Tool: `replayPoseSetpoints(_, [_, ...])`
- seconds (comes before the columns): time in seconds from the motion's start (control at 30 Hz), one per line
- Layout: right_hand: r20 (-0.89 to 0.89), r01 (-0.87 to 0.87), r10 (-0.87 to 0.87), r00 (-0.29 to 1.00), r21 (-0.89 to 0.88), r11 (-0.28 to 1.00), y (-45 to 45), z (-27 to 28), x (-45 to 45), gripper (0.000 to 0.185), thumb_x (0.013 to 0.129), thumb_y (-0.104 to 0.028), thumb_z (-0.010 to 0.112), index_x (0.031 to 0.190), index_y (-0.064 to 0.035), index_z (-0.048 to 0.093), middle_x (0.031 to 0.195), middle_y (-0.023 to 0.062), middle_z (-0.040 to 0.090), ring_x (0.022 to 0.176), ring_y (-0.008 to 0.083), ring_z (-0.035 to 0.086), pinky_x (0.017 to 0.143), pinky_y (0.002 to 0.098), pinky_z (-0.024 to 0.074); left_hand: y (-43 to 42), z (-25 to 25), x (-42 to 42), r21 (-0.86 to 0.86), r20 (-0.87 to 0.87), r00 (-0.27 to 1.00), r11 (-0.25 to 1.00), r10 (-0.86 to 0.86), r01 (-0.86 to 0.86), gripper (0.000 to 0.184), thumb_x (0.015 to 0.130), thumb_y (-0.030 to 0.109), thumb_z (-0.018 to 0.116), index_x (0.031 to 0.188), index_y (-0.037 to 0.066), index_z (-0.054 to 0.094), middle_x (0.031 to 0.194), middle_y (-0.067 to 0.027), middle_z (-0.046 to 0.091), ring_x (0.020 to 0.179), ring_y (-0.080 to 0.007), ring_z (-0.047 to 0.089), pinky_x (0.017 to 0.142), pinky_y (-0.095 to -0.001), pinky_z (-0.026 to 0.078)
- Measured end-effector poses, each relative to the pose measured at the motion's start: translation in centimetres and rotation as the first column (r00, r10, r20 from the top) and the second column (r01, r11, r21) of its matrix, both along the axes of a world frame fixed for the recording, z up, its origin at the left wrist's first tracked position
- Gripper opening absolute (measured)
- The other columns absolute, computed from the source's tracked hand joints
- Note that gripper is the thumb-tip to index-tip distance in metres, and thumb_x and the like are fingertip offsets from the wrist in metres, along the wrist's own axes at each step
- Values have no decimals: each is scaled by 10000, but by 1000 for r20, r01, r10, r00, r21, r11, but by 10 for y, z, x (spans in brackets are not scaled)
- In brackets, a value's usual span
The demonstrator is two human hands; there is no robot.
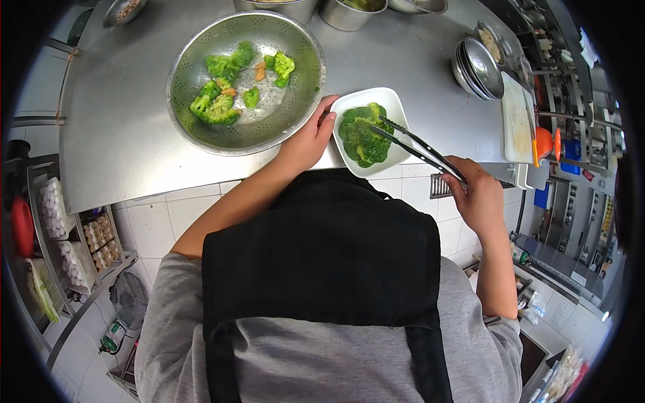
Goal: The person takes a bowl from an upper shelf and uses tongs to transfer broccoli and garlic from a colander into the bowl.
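Note:
My left hand (308,140) grips the left rim of a white square bowl (401,101) at the table's front edge. A mound of green broccoli (365,138) fills the middle of that bowl. In my right hand (474,196) is a pair of black tongs (430,158), whose tips touch the broccoli from the right. Left of the bowl sits a large perforated metal colander (181,101), close to my left hand. Several broccoli florets (228,64) and a few orange-brown pieces (261,71) lie inside it.
Metal pots (353,15) stand along the far side of the steel table (396,60). Stacked metal bowls (480,67) are at the right, beside a white cutting board (517,121) with an orange-handled knife (535,144). Egg trays (57,208) fill a shelf at the lower left.

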State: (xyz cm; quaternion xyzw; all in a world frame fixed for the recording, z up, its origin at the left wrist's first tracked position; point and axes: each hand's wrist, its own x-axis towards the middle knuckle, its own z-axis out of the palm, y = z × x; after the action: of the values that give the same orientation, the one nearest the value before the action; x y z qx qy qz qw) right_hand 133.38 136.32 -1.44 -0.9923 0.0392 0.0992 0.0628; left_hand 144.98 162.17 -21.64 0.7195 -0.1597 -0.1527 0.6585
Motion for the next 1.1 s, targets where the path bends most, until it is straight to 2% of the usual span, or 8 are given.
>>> replayPoseSetpoints(0.53, [32,-126,127,991,-52,991,4,-19,1,273,906,-266,700,1140,-124,693,904,66,694,735,321,683,633,419,535,1,1,2,45,114,993,999,1,-6,353,1074,187,474,1401,54,487,1041,-44,609,875,-110,550,840,-275,475])
replayPoseSetpoints(0.77, [61,17,-32,998,237,971,14,22,25,310,902,-222,728,1146,-35,691,960,162,718,844,330,711,732,365,547,1,-5,1,38,123,992,999,0,-4,381,1062,154,473,1432,64,458,1077,-62,599,946,-125,572,894,-277,473])
replayPoseSetpoints(0.87, [224,-170,124,967,197,965,53,26,53,298,900,-231,727,1149,-70,698,953,136,714,803,315,703,693,367,538,-4,-25,5,35,177,984,999,-13,7,384,1064,161,471,1432,54,451,1072,-75,602,949,-138,573,897,-291,469])
replayPoseSetpoints(0.9, [284,-259,207,936,159,953,70,22,64,297,900,-237,724,1154,-86,700,949,123,712,789,308,700,675,367,534,-3,-19,1,-6,-56,998,999,-32,32,396,1064,174,473,1438,47,443,1116,-91,613,977,-159,584,910,-304,469])
replayPoseSetpoints(0.93, [311,-348,305,900,93,933,84,15,74,296,895,-260,721,1154,-118,704,909,92,697,744,294,689,644,374,525,5,12,-1,139,-7,1000,990,-23,24,413,1066,188,469,1456,55,439,1162,-123,611,1019,-182,587,928,-305,467])
replayPoseSetpoints(1.0, [310,-461,470,826,-108,881,118,1,90,296,862,-295,720,1127,-165,702,831,41,660,676,251,677,610,360,528,225,71,84,-101,-477,765,838,432,-536,482,1043,241,501,1445,5,379,1329,-192,484,1194,-282,537,996,-416,502])
replayPoseSetpoints(1.03, [169,-490,501,849,-106,865,137,-1,95,351,876,-302,708,1203,-176,694,958,47,704,747,277,694,660,365,541,336,104,126,-161,-631,530,573,567,-804,527,1032,268,517,1440,-20,349,1413,-226,421,1281,-331,511,1030,-472,519])
replayPoseSetpoints(1.1, [271,-573,583,766,-124,810,157,-32,102,335,880,-315,685,1184,-175,681,898,27,680,705,264,685,644,366,539,363,91,125,-155,-668,529,598,523,-786,669,955,299,659,1418,-62,338,1327,-210,401,1185,-333,525,1047,-473,501])
